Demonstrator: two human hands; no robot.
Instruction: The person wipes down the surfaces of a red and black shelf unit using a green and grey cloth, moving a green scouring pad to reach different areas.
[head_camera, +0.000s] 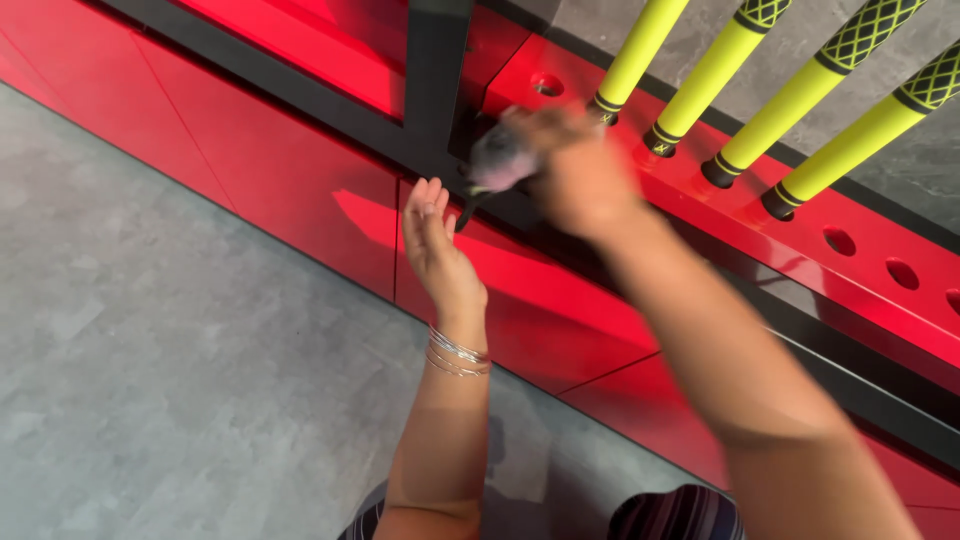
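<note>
My right hand is blurred and closed around a grey cloth, pressing it against the black frame of a glossy red cabinet. A thin dark item hangs below the cloth; I cannot tell what it is. My left hand is held flat with fingers up against the red panel just left of and below the cloth, holding nothing. Thin silver bangles circle my left wrist.
Several yellow bats with black patterned grips stand in round holes of a red rack shelf at upper right; more holes stay free. A grey stone floor spreads to the left.
</note>
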